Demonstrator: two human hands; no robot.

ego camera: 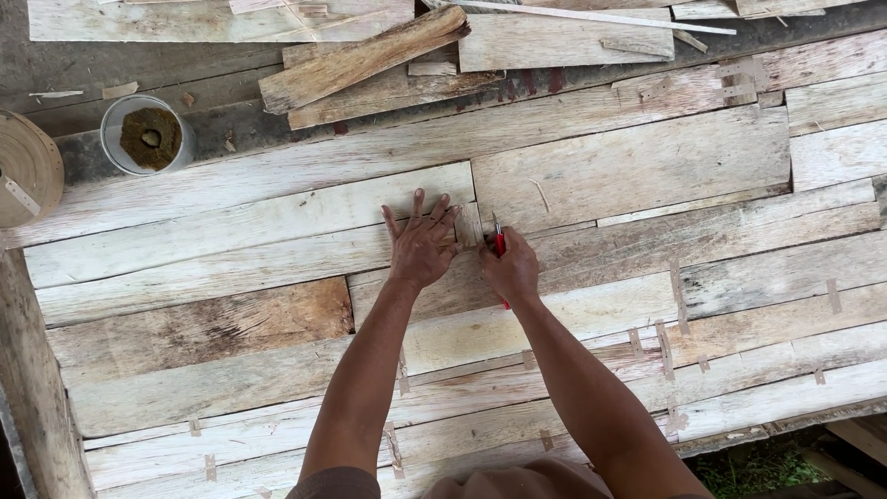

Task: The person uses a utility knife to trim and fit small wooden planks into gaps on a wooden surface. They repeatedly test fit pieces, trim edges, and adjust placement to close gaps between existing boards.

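Note:
My left hand (421,246) lies flat with its fingers spread on a pale wood veneer sheet (277,217), close to the sheet's right edge. My right hand (510,270) grips a red-handled utility knife (500,242), its tip pointing away from me at the seam between this sheet and the neighbouring veneer sheet (637,166). A short strip of tape (468,225) sits across that seam between the two hands.
Many overlapping veneer sheets cover the work surface, joined by small tape pieces (679,291). A roll of paper tape (28,168) lies at the left edge. A white cup with a brown sponge (148,135) stands at upper left. Rough wood offcuts (360,60) lie at the top.

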